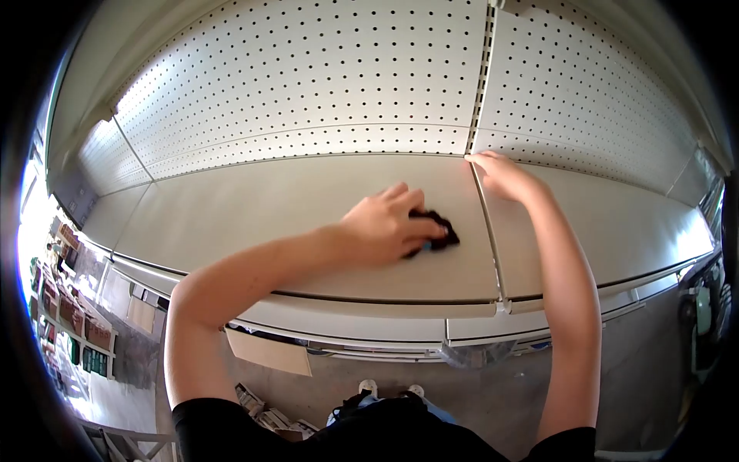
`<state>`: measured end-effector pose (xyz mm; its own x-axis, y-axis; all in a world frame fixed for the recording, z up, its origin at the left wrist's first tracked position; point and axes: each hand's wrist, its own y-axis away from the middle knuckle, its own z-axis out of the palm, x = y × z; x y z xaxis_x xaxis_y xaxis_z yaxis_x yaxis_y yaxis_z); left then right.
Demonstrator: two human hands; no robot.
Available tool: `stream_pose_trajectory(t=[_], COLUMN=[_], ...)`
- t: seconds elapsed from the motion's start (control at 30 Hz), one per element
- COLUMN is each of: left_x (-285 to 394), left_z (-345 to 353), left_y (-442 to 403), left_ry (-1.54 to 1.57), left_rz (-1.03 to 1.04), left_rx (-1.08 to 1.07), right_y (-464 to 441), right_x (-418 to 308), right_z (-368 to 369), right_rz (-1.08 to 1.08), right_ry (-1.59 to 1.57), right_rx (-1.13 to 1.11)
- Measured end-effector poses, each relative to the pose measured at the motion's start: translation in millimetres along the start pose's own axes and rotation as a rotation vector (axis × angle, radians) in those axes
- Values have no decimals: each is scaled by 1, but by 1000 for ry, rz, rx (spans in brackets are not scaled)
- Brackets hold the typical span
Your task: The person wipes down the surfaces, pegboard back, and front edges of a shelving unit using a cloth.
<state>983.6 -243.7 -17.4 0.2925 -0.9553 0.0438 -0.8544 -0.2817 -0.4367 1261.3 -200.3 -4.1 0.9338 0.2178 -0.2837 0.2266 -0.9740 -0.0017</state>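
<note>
My left hand is closed on a bunched black cloth, pressed against the pale shelf. A small blue patch shows beneath the fingers, too blurred to make out. Farther back, my right hand rests with fingers stretched out at the rear edge, by the seam between two shelf panels. It holds nothing that I can see.
A white perforated back panel rises behind the shelf, with a slotted upright between its sections. Lower shelves lie below the front edge, one with a cardboard piece. Stacked items lie on the floor at left.
</note>
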Motion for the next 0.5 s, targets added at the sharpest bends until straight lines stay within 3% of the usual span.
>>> stream_pose_trajectory(t=[0.07, 0.13, 0.17, 0.27, 0.5], left_x=[-29, -71, -87, -122, -112], left_z=[5, 17, 16, 13, 1], left_y=[-6, -9, -11, -12, 0], left_ry=[-37, -99, -217, -195, -150], left_rz=[-131, -93, -142, -363, -378], left_rx=[-50, 70, -12, -51, -125], right_y=[3, 9, 8, 6, 8], right_x=[6, -1, 0, 6, 6], right_z=[2, -1, -2, -1, 0], right_rz=[-25, 40, 53, 53, 35], right_ry=[-41, -63, -71, -99, -91], right_rx=[27, 72, 60, 57, 79])
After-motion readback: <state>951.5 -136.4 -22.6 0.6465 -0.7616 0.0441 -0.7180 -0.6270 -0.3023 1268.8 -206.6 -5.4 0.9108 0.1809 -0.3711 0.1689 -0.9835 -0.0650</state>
